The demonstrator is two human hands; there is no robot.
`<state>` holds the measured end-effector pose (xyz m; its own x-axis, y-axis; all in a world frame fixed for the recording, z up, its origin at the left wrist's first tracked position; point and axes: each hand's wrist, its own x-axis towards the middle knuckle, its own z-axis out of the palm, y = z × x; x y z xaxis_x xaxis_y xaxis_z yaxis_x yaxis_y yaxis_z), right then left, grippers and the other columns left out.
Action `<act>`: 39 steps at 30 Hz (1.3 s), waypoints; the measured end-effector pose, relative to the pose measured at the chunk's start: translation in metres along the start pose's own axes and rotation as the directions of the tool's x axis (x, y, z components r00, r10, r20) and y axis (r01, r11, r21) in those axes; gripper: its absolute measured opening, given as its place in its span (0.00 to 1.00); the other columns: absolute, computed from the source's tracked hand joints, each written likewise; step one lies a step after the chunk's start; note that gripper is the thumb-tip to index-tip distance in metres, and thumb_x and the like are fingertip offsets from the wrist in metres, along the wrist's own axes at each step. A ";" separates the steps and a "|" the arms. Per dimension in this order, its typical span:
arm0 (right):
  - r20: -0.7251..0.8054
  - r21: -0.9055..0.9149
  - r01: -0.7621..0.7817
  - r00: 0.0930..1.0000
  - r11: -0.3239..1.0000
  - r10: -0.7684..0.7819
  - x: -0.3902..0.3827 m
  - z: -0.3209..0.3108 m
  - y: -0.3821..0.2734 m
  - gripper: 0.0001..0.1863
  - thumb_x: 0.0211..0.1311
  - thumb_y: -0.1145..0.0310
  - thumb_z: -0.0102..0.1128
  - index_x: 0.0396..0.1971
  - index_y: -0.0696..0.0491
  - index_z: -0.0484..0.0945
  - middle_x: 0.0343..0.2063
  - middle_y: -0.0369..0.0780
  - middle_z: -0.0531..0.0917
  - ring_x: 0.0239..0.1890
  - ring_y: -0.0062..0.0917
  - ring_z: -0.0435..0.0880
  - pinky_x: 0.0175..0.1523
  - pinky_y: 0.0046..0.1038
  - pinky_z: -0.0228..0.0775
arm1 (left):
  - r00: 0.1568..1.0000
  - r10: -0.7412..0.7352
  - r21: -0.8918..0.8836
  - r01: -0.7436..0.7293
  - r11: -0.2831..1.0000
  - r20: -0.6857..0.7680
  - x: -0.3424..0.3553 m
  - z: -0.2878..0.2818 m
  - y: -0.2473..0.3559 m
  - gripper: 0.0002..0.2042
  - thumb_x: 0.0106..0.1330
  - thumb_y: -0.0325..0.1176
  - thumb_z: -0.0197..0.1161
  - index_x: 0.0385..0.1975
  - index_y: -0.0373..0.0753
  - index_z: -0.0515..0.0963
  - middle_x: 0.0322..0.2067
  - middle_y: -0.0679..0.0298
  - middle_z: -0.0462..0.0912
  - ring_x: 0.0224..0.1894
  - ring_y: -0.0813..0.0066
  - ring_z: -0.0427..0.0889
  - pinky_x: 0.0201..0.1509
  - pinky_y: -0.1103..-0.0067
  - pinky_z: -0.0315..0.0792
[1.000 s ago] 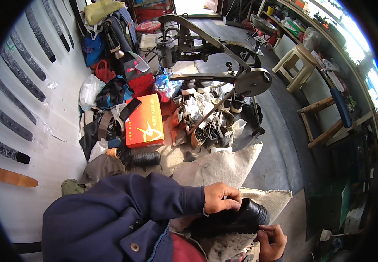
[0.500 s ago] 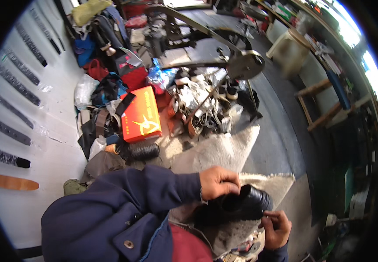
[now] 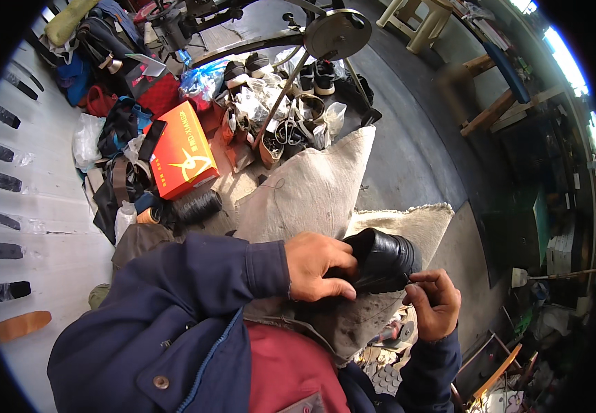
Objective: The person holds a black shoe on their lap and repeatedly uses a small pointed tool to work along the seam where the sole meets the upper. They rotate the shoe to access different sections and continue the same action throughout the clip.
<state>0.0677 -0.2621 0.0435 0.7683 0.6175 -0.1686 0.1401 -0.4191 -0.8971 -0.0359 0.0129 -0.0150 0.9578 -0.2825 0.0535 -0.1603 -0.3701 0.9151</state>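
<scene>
A black leather shoe point(image 3: 389, 256) with creased leather lies over a stained beige cloth point(image 3: 298, 196) on my lap. My left hand point(image 3: 321, 268) grips it from the left, thumb below and fingers curled at its opening. At the shoe's right end, my right hand point(image 3: 437, 303) pinches thumb and forefinger together right by the edge. Whatever sits in that pinch is too small to make out. Part of the shoe is hidden behind my left hand.
An orange-red shoe box point(image 3: 184, 155) with a black phone point(image 3: 152, 140) on it stands ahead left, near a black thread spool point(image 3: 199, 206). Beyond lies a shoe pile point(image 3: 277, 103) under a metal machine with a round wheel point(image 3: 338, 34). A wooden stool frame point(image 3: 480, 96) stands right.
The view has shifted, so the surroundings sit higher and further left. My left hand has moved from the shoe's upper rim to its left side. The right hand stays pinched at the shoe's right end.
</scene>
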 end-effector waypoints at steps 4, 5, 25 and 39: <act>-0.018 -0.034 0.042 0.999 0.999 -0.043 -0.004 0.001 0.005 0.08 0.68 0.80 0.65 0.43 0.64 0.77 0.25 0.38 0.84 0.27 0.17 0.82 0.35 0.19 0.73 | 0.981 -0.079 -0.343 0.013 0.939 -0.178 -0.003 -0.009 -0.008 0.04 0.62 0.26 0.70 0.34 0.34 0.84 0.32 0.55 0.85 0.37 0.62 0.85 0.43 0.73 0.76; -0.023 -0.026 0.046 0.999 0.999 -0.046 -0.004 0.002 0.006 0.08 0.68 0.80 0.64 0.43 0.64 0.77 0.25 0.38 0.84 0.27 0.17 0.82 0.35 0.19 0.73 | 0.971 -0.091 -0.321 0.015 0.947 -0.223 -0.005 -0.014 -0.009 0.04 0.63 0.26 0.69 0.35 0.34 0.85 0.32 0.56 0.85 0.36 0.64 0.84 0.42 0.74 0.75; -0.038 -0.064 0.014 0.999 0.998 -0.016 0.000 0.002 -0.001 0.08 0.65 0.79 0.69 0.40 0.61 0.78 0.26 0.39 0.87 0.27 0.18 0.85 0.35 0.20 0.76 | 0.982 -0.023 -0.167 -0.009 0.986 -0.188 0.031 0.006 0.004 0.14 0.63 0.18 0.56 0.46 0.34 0.84 0.38 0.49 0.86 0.41 0.66 0.88 0.45 0.75 0.79; 0.033 0.118 -0.094 0.995 0.989 0.090 0.018 0.001 -0.013 0.06 0.63 0.81 0.69 0.33 0.63 0.79 0.19 0.41 0.86 0.22 0.17 0.82 0.29 0.21 0.72 | 0.903 -0.423 -0.897 0.248 0.367 0.076 0.042 0.035 -0.011 0.12 0.70 0.25 0.67 0.52 0.35 0.84 0.39 0.70 0.88 0.30 0.89 0.81 0.30 0.87 0.73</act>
<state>0.0790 -0.2450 0.0513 0.7568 0.5987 -0.2623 -0.0071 -0.3938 -0.9192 -0.0020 -0.0263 -0.0370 0.9144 -0.1663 -0.3690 0.3924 0.5881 0.7072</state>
